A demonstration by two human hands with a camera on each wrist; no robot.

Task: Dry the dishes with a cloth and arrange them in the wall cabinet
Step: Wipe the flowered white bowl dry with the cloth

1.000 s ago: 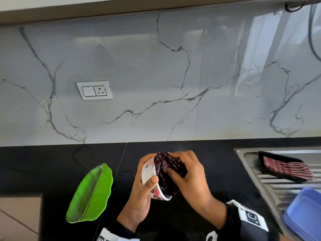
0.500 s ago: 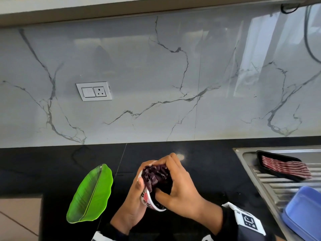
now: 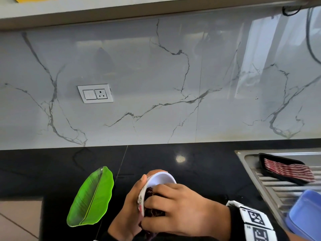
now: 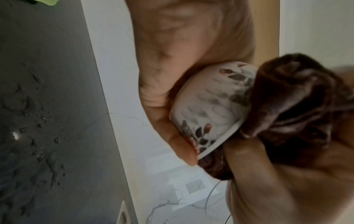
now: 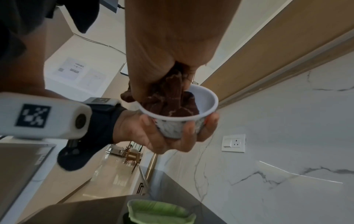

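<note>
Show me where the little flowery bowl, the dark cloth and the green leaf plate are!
Small white floral-patterned bowl (image 5: pixel 205 98), right wrist view: on its bare inner wall.
Dark maroon drying cloth (image 5: pixel 172 104), right wrist view: on the bunched folds inside the bowl.
Green leaf-shaped plastic plate (image 3: pixel 92 197), head view: on its middle.

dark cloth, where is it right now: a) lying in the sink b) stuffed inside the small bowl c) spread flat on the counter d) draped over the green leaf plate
b: the right hand presses the dark cloth down into the small bowl, which the left hand cups.
</note>
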